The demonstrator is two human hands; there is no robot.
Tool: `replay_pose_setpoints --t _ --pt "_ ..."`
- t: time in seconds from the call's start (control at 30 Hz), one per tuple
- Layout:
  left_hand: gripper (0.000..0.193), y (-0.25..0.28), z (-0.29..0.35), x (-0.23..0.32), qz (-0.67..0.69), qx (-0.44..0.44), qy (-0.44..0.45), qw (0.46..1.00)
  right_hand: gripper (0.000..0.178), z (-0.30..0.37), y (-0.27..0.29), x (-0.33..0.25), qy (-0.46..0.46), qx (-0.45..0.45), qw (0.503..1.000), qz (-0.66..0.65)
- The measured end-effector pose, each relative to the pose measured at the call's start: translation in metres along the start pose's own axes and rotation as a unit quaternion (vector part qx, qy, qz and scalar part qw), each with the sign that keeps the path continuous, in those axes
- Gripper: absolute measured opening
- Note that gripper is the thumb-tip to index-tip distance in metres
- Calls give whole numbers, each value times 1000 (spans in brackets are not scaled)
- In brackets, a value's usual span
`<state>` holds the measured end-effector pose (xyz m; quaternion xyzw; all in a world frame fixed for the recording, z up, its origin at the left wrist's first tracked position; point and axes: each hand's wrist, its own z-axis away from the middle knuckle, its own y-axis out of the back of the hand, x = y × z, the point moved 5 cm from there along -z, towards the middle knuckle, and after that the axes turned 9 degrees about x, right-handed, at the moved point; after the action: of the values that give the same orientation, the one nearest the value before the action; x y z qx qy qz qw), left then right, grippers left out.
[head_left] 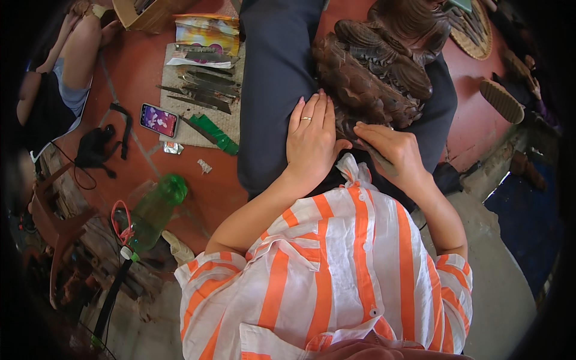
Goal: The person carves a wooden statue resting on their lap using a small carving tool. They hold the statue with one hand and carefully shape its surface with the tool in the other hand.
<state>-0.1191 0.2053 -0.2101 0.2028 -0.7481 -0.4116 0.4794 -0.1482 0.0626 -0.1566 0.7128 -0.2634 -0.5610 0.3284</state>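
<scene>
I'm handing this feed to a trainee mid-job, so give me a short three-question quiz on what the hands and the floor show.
1. True or false: the left hand lies flat, fingers stretched out, on the dark trouser leg at the edge of the dark wood carving.
2. What does the right hand hold against the carving?
A. a slim carving tool
B. a paintbrush
C. a hammer
3. What lies on the red floor left of the woven mat with its row of chisels?

Key
1. True.
2. A.
3. A smartphone with its screen lit.
</scene>
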Motion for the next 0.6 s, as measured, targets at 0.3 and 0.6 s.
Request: replay_pose_setpoints --t 0.3,0.6 --pt "79 1 1 0 3 -18 6 1000 21 5 0 -10 -12 -20 999 -26" --pt "45 48 -55 -11 167 36 9 985 18 63 50 11 -281 111 940 -161"
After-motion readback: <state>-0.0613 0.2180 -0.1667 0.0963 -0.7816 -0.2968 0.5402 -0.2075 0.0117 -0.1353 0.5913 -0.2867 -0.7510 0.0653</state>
